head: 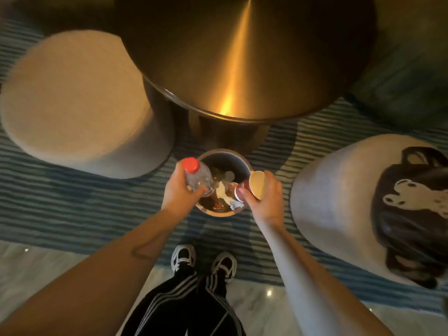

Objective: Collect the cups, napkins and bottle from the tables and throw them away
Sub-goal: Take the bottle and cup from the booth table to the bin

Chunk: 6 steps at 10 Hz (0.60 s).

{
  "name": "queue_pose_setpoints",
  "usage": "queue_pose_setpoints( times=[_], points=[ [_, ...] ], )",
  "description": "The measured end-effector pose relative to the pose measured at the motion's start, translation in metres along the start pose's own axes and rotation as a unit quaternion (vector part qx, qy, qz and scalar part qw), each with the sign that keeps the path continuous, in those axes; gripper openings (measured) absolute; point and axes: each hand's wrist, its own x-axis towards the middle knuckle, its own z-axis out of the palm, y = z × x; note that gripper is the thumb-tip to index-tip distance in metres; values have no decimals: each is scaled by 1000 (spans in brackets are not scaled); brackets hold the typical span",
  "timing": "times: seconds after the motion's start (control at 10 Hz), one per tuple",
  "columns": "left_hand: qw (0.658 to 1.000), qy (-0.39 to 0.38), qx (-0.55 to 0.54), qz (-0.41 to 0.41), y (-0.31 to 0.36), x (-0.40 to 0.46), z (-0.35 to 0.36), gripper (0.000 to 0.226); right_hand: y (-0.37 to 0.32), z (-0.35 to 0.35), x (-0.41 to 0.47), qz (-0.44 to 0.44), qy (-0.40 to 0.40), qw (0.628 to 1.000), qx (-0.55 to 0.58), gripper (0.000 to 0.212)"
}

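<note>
**At the bin, both hands loaded**

The collecting looks finished, or close to it. The table (242, 57) beyond the hands shows a bare metal top, with no cup, napkin or bottle on the part in view; other tables are out of frame, so I cannot say whether more is waiting there. What is left here, as I judge it, is the drop itself: nothing in either hand has been let go yet.

The left hand (180, 190) has its fingers curled round a clear bottle (197, 179) with a red cap, which points up and away from the wrist. The bottle sits over the near-left rim of the bin (238, 159), just below the hand.

The right hand (264, 197) grips a red paper cup (252, 186), tipped on its side so its pale mouth faces up at the camera. Thumb and fingers wrap the wall. The cup hangs over the bin's right rim, close beside the bottle but not touching it.

Between and under the two hands, the bin already holds rubbish, including crumpled white paper (223, 194) that may be a napkin.

To the outer side of the right hand, a dark bag (412, 214) lies on a pale stool (322, 195).
</note>
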Motion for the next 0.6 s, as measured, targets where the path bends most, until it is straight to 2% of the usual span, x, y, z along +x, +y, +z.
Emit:
queue_pose_setpoints(
  times=[0.1,0.3,0.4,0.5,0.6],
  points=[
    [1000,8,-11,-12,-39,27,35,63,27,42,26,-12,7,1000,7,81],
    [998,17,55,-20,-88,33,50,106,46,82,41,5,18,999,41,85],
    [996,22,73,-48,-93,23,36,113,35,89,43,-5,19,999,43,88],
    [992,38,107,-47,-94,13,20,107,26,93,48,-2,-13,999,31,97],
    [983,44,176,-27,-79,7,3,95,15,84,43,5,-35,999,22,95]
  ],
)
